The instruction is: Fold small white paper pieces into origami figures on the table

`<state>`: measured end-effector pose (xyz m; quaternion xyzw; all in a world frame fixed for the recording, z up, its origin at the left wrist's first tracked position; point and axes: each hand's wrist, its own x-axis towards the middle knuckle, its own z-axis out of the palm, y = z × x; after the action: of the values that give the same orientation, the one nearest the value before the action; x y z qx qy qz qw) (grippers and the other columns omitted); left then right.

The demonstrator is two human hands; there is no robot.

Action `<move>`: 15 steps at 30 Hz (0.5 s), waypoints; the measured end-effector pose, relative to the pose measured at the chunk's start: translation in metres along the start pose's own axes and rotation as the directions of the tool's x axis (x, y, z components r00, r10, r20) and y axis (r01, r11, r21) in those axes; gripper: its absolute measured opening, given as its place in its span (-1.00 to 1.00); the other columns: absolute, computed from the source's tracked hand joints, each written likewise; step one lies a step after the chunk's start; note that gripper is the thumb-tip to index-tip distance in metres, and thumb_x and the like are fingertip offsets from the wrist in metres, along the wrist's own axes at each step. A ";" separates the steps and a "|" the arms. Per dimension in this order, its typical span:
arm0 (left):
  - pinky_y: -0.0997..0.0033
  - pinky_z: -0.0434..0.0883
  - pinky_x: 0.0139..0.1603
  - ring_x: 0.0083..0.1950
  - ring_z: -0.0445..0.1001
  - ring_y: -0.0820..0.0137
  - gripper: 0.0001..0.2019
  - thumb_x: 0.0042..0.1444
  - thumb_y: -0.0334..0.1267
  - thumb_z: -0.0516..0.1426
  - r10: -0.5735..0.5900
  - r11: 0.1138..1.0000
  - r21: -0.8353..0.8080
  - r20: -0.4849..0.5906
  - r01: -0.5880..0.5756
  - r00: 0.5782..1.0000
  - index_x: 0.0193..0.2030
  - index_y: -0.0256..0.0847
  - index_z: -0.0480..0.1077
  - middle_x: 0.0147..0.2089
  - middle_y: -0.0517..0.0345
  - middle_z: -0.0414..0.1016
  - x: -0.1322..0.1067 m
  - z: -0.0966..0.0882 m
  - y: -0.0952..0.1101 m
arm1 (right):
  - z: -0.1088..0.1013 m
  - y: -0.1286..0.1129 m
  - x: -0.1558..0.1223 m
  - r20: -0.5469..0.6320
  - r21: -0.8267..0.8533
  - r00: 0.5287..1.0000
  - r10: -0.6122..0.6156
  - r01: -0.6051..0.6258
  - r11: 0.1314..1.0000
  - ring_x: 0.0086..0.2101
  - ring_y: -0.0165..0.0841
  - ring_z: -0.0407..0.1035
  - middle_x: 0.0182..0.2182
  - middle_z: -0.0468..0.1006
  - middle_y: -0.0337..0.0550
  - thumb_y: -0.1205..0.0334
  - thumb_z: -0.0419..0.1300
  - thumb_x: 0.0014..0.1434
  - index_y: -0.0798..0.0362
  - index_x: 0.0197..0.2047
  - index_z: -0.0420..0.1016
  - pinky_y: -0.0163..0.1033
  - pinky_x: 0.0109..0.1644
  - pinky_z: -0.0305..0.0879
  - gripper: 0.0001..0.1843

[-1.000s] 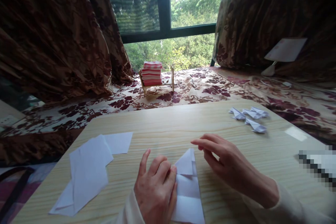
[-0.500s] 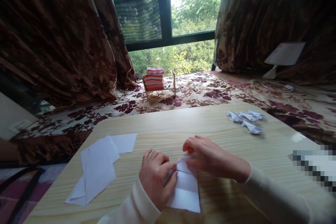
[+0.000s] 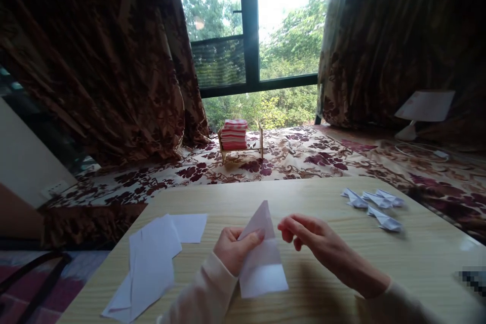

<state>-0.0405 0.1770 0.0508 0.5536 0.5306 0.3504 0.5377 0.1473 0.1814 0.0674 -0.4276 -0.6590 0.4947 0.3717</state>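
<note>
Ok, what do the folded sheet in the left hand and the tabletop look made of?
Folded sheet: most likely plain paper, matte white, judging by its thinness and crisp straight creases.

Tabletop: pale wood or wood-look laminate, slightly glossy; grain lines and a bright reflection show, but which it is stays open.

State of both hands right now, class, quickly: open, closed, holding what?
Left hand: closed, holding the folded paper.
Right hand: open, loosely curled, holding nothing.

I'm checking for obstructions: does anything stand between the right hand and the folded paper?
Nothing visible stands between the right hand and the folded paper; only a narrow gap shows. The left hand holds the paper from the other side.
</note>
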 end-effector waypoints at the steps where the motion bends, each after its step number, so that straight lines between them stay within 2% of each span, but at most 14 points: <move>1: 0.51 0.04 -0.63 -0.63 0.14 0.54 -0.51 -0.21 0.17 0.14 -0.016 0.999 -0.040 -0.010 0.015 1.000 -0.57 -0.35 0.41 -0.64 0.21 0.26 0.001 -0.001 -0.003 | 0.002 0.003 -0.001 0.001 0.028 1.000 0.008 -0.008 1.000 -0.49 -0.43 0.24 -0.53 0.38 -0.20 -0.10 -0.01 0.14 0.15 -0.42 0.41 -0.32 -0.44 0.20 -0.53; 3: 0.51 0.04 -0.62 -0.63 0.16 0.54 -0.49 -0.27 0.19 0.18 -0.058 0.988 -0.143 -0.033 0.053 0.998 -0.55 -0.35 0.42 -0.64 0.20 0.29 0.002 -0.001 -0.007 | 0.007 0.007 -0.003 0.010 0.039 1.000 0.018 -0.019 0.999 -0.52 -0.44 0.20 -0.56 0.34 -0.23 -0.09 0.02 0.14 0.14 -0.46 0.39 -0.33 -0.45 0.15 -0.56; 7: 0.52 -0.01 -0.62 -0.65 0.15 0.57 -0.54 -0.34 0.09 0.28 -0.129 0.940 -0.325 -0.043 0.108 0.991 -0.58 -0.38 0.47 -0.67 0.21 0.31 -0.002 0.006 -0.009 | 0.016 0.008 -0.006 0.007 0.056 1.000 0.030 -0.030 0.998 -0.52 -0.46 0.14 -0.59 0.28 -0.28 -0.04 0.05 0.13 0.12 -0.52 0.34 -0.34 -0.45 0.10 -0.60; 11: 0.52 0.04 -0.59 -0.62 0.18 0.56 -0.58 -0.30 0.04 0.29 -0.122 0.927 -0.351 0.041 0.129 0.992 -0.53 -0.38 0.52 -0.64 0.16 0.38 -0.008 0.013 -0.003 | 0.018 0.004 -0.006 0.021 0.111 0.999 0.041 -0.043 0.993 -0.54 -0.47 0.09 -0.60 0.23 -0.30 -0.04 0.08 0.11 0.12 -0.52 0.33 -0.36 -0.48 0.06 -0.62; 15: 0.50 0.12 -0.51 -0.56 0.24 0.51 -0.57 -0.25 0.05 0.26 -0.068 0.947 -0.314 0.030 0.074 0.997 -0.47 -0.37 0.55 -0.60 0.12 0.43 -0.008 0.011 -0.002 | 0.016 0.003 -0.007 0.026 0.080 0.998 0.054 -0.056 0.995 -0.52 -0.47 0.06 -0.59 0.20 -0.30 -0.03 0.09 0.10 0.14 -0.52 0.32 -0.36 -0.48 0.02 -0.61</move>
<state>-0.0320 0.1667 0.0487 0.4447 0.4826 0.4055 0.6364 0.1362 0.1699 0.0603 -0.4242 -0.6310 0.5359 0.3671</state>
